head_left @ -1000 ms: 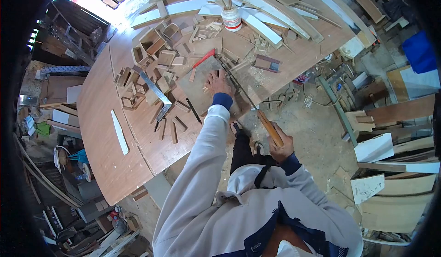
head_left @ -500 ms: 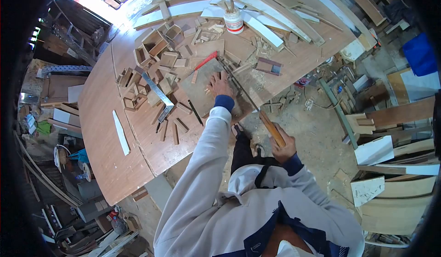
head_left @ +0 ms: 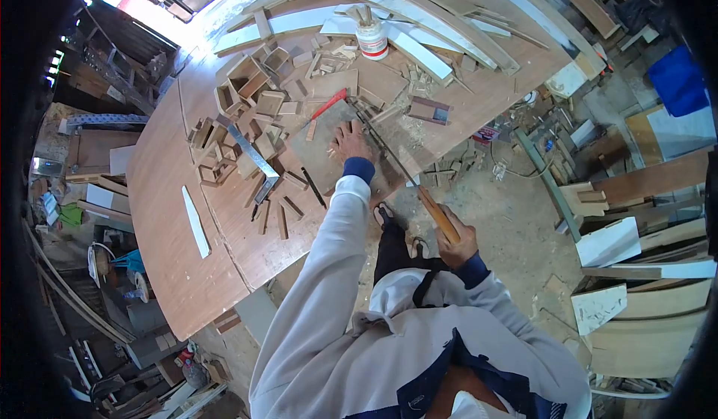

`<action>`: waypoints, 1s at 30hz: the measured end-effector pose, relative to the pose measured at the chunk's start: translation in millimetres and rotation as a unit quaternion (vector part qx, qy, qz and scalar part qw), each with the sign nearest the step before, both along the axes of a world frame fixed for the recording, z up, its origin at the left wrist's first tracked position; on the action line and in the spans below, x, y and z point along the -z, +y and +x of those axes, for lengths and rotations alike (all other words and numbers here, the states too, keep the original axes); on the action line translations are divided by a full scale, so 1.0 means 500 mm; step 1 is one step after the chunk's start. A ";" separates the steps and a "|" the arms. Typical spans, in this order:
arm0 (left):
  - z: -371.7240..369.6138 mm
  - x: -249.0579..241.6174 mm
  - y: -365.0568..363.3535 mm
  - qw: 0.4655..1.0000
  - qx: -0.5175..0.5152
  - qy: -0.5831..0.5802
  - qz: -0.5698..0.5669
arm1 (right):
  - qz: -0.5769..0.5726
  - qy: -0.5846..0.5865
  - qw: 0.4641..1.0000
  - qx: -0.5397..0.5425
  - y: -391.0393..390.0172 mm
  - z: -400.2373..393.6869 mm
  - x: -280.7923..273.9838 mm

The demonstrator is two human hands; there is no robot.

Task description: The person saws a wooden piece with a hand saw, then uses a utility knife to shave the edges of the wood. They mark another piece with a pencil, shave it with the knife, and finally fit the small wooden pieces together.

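My left hand (head_left: pixel 349 141) lies flat on a grey-brown board (head_left: pixel 320 146) on the table, its fingers spread; a small light wood piece shows beside its fingers. In my right hand (head_left: pixel 458 241) is the wooden handle of a saw (head_left: pixel 436 213), with the fingers wrapped round it. The thin metal blade runs up and left across the board's right side, close to my left hand. A red-handled tool (head_left: pixel 329 104) rests at the board's upper edge. Left of the board lies a black pencil-like stick (head_left: pixel 313 187).
Small wooden frames (head_left: pixel 250 78) and a metal square (head_left: pixel 254 152) lie on the table (head_left: pixel 164 217) to the left. A white jar (head_left: pixel 371 41) with sticks stands behind. Long strips (head_left: pixel 419 52) lie at the back; planks (head_left: pixel 651 187) are stacked at right.
The whole view has shifted slightly. My left hand stays on the board, and my right hand still holds the saw, which has moved only slightly.
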State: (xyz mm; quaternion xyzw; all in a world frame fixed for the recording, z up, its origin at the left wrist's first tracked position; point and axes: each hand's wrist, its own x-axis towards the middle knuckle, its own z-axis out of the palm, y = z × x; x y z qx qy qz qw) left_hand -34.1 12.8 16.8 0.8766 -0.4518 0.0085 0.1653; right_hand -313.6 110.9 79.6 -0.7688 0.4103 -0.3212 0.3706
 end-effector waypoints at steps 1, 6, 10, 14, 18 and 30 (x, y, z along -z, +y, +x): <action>0.005 0.012 -0.004 1.000 -0.001 -0.017 0.002 | 0.000 0.001 1.000 0.000 0.010 -0.017 -0.012; 0.002 -0.007 0.002 1.000 0.003 -0.022 0.012 | 0.054 -0.008 0.998 -0.006 0.063 -0.086 -0.041; -0.009 -0.010 0.004 1.000 0.006 -0.024 -0.006 | 0.253 0.010 0.967 0.015 0.008 -0.021 -0.031; -0.002 -0.010 0.002 1.000 -0.003 -0.015 -0.001 | 0.079 0.019 0.997 -0.004 0.003 -0.016 -0.026; -0.001 -0.002 0.004 1.000 -0.006 -0.008 -0.018 | 0.043 0.008 0.999 0.002 0.058 -0.081 -0.058; 0.012 0.010 -0.005 1.000 -0.006 -0.008 0.011 | 0.092 0.022 0.995 0.010 0.047 -0.066 -0.039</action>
